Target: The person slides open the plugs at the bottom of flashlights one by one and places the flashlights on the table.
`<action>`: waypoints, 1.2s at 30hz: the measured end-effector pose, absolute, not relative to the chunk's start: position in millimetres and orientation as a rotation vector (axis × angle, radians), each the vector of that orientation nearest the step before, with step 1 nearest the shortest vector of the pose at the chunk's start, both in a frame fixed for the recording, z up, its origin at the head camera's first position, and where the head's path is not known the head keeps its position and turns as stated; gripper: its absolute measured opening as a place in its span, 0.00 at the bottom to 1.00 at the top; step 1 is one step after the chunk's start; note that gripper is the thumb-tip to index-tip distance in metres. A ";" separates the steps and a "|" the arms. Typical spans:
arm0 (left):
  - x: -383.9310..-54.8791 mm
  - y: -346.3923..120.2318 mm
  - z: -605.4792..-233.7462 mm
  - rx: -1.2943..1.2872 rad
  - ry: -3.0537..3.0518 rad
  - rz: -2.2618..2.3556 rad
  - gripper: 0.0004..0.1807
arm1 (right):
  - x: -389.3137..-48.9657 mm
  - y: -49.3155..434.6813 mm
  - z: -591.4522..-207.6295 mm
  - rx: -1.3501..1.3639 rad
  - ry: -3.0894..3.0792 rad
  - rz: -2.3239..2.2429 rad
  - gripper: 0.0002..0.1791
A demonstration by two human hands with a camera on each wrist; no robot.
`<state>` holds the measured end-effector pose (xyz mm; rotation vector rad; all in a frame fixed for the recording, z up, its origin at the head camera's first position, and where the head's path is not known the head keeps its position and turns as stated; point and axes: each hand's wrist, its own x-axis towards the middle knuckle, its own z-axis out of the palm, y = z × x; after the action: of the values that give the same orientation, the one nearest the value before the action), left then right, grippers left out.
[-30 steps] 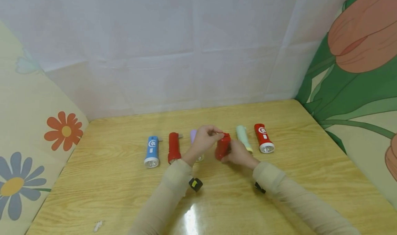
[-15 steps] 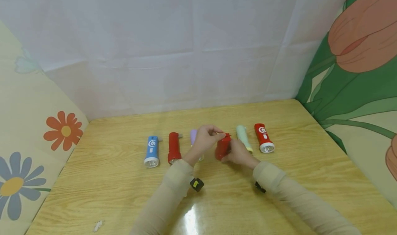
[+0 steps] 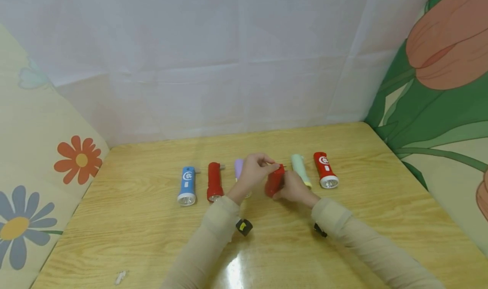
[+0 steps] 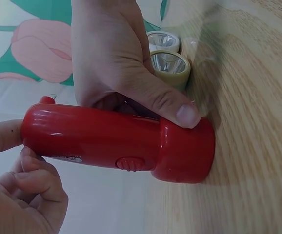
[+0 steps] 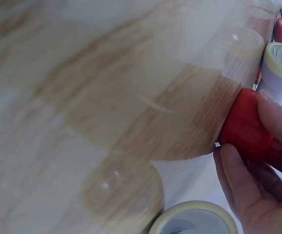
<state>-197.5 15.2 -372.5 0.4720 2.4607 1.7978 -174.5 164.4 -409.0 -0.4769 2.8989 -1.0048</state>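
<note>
My right hand [image 3: 295, 187] grips a red flashlight [image 4: 107, 139] around its head. The flashlight stands roughly upright, lens end toward the tabletop; whether it touches is unclear. At its tail, a finger and thumb of my left hand [image 3: 253, 172] pinch the end. A small red plug piece [image 4: 47, 99] with a metal prong sticks out at the side of that tail. A switch [image 4: 130, 164] shows on the body. Left of the hands lies a purple flashlight [image 3: 238, 165], partly hidden by my left hand. A mint green flashlight [image 3: 300, 169] lies just beyond my right hand.
On the wooden table [image 3: 133, 221], a blue flashlight [image 3: 187, 185] and another red flashlight [image 3: 214, 181] lie to the left, plug pieces out sideways. A red flashlight with a white rim [image 3: 325, 170] lies at the right. A white cloth [image 3: 183, 68] hangs behind.
The metal prong at the held flashlight's tail shows more clearly now, sticking out to the right. My left hand has shifted slightly right; the right hand stays in place.
</note>
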 end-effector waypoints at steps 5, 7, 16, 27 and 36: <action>-197.6 15.8 -372.0 0.475 2.467 1.800 0.07 | -174.7 164.0 -409.1 -0.468 2.903 -1.000 0.25; -197.9 16.0 -372.3 0.476 2.472 1.797 0.07 | -174.5 163.9 -408.6 -0.462 2.905 -1.001 0.25; -198.9 17.1 -372.7 0.445 2.471 1.795 0.07 | -174.4 163.8 -407.2 -0.450 2.909 -0.989 0.23; -199.7 18.9 -373.5 0.410 2.473 1.800 0.08 | -174.6 162.9 -407.8 -0.468 2.908 -1.009 0.22; -199.1 19.1 -372.0 0.400 2.483 1.777 0.08 | -176.1 163.1 -409.4 -0.460 2.912 -1.007 0.22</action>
<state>-199.1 19.1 -372.0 0.3999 2.4828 1.7775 -176.1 163.1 -409.4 -0.4597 2.9119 -1.0072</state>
